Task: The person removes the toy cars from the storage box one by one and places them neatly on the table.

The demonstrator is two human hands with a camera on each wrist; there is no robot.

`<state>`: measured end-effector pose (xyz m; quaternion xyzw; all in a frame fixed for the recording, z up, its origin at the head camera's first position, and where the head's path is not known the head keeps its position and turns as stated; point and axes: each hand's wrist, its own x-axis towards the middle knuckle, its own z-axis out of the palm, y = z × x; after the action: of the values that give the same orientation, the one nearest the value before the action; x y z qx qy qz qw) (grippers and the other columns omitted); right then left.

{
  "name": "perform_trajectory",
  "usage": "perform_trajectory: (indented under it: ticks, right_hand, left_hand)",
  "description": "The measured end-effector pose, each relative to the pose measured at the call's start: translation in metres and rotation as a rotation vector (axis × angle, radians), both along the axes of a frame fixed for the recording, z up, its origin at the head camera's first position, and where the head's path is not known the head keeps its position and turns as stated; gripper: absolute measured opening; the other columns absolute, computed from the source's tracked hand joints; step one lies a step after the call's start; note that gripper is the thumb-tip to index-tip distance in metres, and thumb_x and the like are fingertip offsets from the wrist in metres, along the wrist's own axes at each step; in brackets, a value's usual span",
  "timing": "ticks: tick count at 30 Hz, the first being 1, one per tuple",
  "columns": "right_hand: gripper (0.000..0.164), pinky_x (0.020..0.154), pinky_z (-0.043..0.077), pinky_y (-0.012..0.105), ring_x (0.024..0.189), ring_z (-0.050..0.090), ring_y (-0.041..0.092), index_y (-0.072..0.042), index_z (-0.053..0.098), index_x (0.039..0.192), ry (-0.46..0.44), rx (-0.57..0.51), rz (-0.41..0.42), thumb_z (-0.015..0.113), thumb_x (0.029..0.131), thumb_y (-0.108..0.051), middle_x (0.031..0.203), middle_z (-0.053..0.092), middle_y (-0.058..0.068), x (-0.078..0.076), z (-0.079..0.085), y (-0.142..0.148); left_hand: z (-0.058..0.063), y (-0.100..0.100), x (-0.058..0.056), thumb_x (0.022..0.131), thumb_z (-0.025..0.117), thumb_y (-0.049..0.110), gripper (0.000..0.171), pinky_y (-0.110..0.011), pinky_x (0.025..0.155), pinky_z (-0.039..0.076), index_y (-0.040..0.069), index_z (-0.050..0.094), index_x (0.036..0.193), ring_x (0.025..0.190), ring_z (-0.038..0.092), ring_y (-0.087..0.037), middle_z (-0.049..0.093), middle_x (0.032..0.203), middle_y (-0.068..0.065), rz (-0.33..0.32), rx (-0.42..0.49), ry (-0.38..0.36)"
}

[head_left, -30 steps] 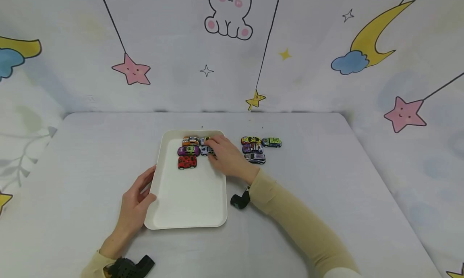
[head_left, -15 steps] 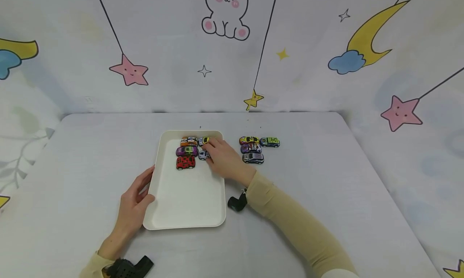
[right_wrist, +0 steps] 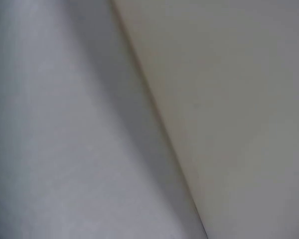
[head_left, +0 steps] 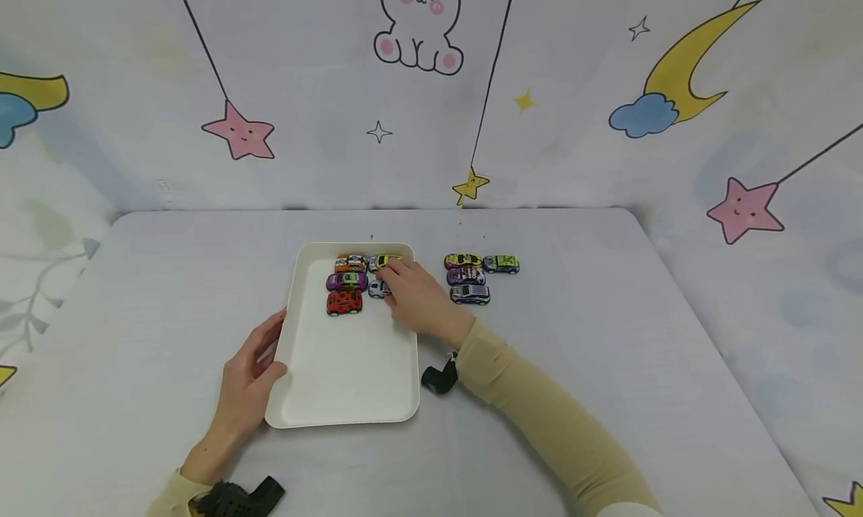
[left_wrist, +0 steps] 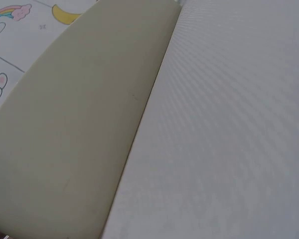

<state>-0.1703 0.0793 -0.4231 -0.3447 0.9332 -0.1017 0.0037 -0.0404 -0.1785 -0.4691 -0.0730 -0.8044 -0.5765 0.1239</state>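
Note:
My left hand [head_left: 244, 389] holds the left edge of a white tray [head_left: 344, 389], with the thumb at the rim and the fingers along the outer side. Inside the tray, my right hand [head_left: 425, 300] pinches a white toy car [head_left: 379, 288] from its right end, which the fingers hide. Just behind it is a yellow and white toy car [head_left: 380, 262], partly covered by the fingers. To the left, in a column, stand an orange and white toy car [head_left: 350, 263], a purple one [head_left: 347, 281] and a red black-spotted one [head_left: 344, 303].
Right of the tray, on the white table [head_left: 607, 337], stand a yellow toy car [head_left: 462, 261], a green one [head_left: 501, 264], a purple one [head_left: 466, 276] and a black and silver one [head_left: 470, 294]. Both wrist views show mostly the tray's outer wall [left_wrist: 84, 114] and tabletop.
My right hand has drawn the white toy car slightly nearer, and more of the yellow and white car shows behind it. The left hand keeps its hold on the tray.

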Motion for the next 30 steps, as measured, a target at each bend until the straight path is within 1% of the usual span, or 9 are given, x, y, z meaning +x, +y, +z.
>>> perform_trajectory:
  ticks: [7,13,18,24,28,30]
  right_hand:
    - [0.035,0.114,0.037,0.037,0.123,0.049,0.024,-0.007,0.059,0.129,-0.041,-0.018,-0.015,0.064,0.095,-0.012,0.125,0.056,0.007,0.001,-0.001,-0.001]
    - [0.037,0.115,0.036,0.037,0.124,0.051,0.025,-0.007,0.059,0.132,-0.039,-0.059,-0.027,0.065,0.095,-0.012,0.128,0.056,0.007,0.001,-0.005,0.001]
    - [0.037,0.112,0.04,0.037,0.119,0.053,0.023,-0.009,0.059,0.132,-0.04,-0.103,-0.026,0.065,0.095,-0.011,0.128,0.055,0.006,0.001,-0.008,0.002]
    - [0.036,0.105,0.042,0.039,0.106,0.054,0.022,-0.008,0.062,0.131,-0.049,-0.212,0.001,0.066,0.095,-0.011,0.12,0.056,0.006,0.002,-0.011,0.004]
    - [0.035,0.104,0.041,0.04,0.107,0.054,0.023,-0.006,0.063,0.13,-0.062,-0.29,0.012,0.065,0.095,-0.011,0.12,0.058,0.007,0.002,-0.014,0.004]
    - [0.035,0.106,0.04,0.042,0.112,0.054,0.024,-0.006,0.063,0.13,-0.071,-0.324,0.005,0.065,0.095,-0.011,0.124,0.058,0.008,0.002,-0.016,0.005]
  left_hand:
    - [-0.001,0.0,0.0,0.081,0.044,-0.021,0.072,-0.008,0.094,0.044,0.005,0.046,0.148,0.126,0.051,0.006,0.05,0.144,-0.027,-0.002,0.005,-0.004]
    - [-0.001,0.0,-0.001,0.081,0.044,-0.02,0.072,-0.008,0.094,0.045,0.005,0.046,0.148,0.126,0.051,0.006,0.05,0.144,-0.028,-0.003,0.007,0.001]
    - [-0.001,0.0,-0.001,0.081,0.045,-0.021,0.072,-0.008,0.093,0.045,0.005,0.046,0.148,0.126,0.052,0.005,0.051,0.143,-0.029,-0.001,0.006,0.004]
    - [-0.001,0.0,-0.001,0.081,0.045,-0.02,0.072,-0.007,0.093,0.044,0.006,0.046,0.148,0.126,0.051,0.007,0.05,0.145,-0.026,-0.001,-0.005,0.008]
    - [-0.001,0.0,0.0,0.081,0.045,-0.021,0.073,-0.007,0.093,0.044,0.006,0.046,0.148,0.126,0.05,0.008,0.05,0.145,-0.026,0.0,-0.005,0.008]
    - [-0.001,-0.001,0.0,0.081,0.045,-0.021,0.073,-0.007,0.093,0.044,0.006,0.046,0.148,0.126,0.05,0.007,0.05,0.144,-0.027,0.0,-0.002,0.009]
